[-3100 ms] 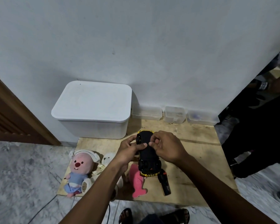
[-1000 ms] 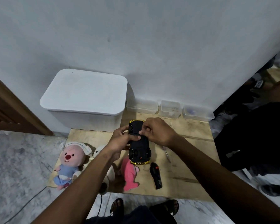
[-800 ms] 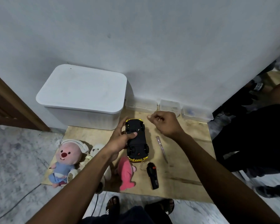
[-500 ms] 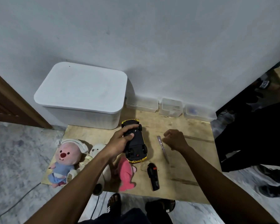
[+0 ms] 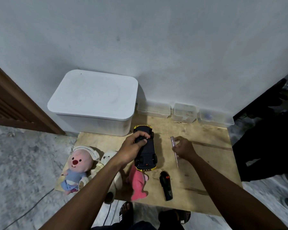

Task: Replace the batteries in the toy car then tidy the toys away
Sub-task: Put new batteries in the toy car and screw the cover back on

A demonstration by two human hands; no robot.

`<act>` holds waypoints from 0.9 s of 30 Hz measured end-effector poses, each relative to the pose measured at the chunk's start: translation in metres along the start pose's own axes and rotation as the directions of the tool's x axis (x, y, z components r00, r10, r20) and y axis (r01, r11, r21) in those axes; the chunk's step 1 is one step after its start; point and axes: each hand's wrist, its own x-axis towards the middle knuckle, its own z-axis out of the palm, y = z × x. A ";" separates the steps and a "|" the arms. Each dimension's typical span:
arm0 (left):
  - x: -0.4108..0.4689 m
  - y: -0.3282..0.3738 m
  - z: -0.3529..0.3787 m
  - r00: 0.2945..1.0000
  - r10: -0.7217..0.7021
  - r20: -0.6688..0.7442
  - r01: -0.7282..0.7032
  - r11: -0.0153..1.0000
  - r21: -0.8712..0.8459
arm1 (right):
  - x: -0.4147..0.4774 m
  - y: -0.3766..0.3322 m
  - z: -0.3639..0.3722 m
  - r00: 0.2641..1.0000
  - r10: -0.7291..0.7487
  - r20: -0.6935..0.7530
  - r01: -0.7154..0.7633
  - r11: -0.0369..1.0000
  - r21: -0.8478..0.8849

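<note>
Plywood counter (image 5: 206, 163) against a white wall: the left hand (image 5: 134, 147) wraps its fingers round the far half of a black-and-yellow toy car (image 5: 147, 153), which lies belly-up at the counter's centre. At 3 o'clock of the car the right hand (image 5: 184, 147) curls its fingers at the handle of a screwdriver (image 5: 175, 153); whether they have closed on it cannot be told. A black remote control (image 5: 166, 186) lies at 5 o'clock. A pink plush (image 5: 137, 185) touches the car's near end, with a white teddy bear (image 5: 109, 159) and a pink-faced plush in headphones (image 5: 79, 163) at 8 o'clock. A lidded white storage bin (image 5: 93, 100) stands at 11 o'clock, and three clear containers (image 5: 184, 112) at 1 o'clock.
</note>
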 end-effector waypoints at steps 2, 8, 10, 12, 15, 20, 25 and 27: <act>-0.002 0.000 0.001 1.000 0.020 0.004 -0.021 1.000 0.014 | -0.012 -0.024 -0.019 0.998 -0.054 -0.040 0.061 0.978 0.199; -0.009 -0.001 0.006 0.993 0.113 0.023 -0.115 0.991 0.067 | -0.058 -0.107 -0.076 0.957 -0.210 -0.201 0.290 0.697 0.656; -0.011 0.000 0.007 0.991 0.131 0.040 -0.134 0.988 0.076 | -0.075 -0.128 -0.087 0.927 -0.278 -0.251 0.374 0.643 0.669; -0.013 0.002 0.009 0.989 0.139 0.051 -0.143 0.987 0.077 | -0.090 -0.143 -0.090 0.901 -0.340 -0.268 0.428 0.608 0.669; -0.015 0.005 0.012 0.986 0.152 0.062 -0.156 0.986 0.063 | -0.102 -0.154 -0.082 0.873 -0.390 -0.294 0.483 0.598 0.640; -0.017 0.008 0.011 0.985 0.155 0.072 -0.158 0.987 0.035 | -0.106 -0.158 -0.072 0.850 -0.405 -0.336 0.524 0.601 0.603; -0.017 0.009 0.008 0.986 0.148 0.075 -0.151 0.988 0.034 | -0.106 -0.158 -0.069 0.840 -0.426 -0.337 0.541 0.615 0.573; -0.016 0.009 0.007 0.987 0.143 0.071 -0.147 0.988 0.041 | -0.105 -0.158 -0.068 0.839 -0.433 -0.329 0.542 0.621 0.567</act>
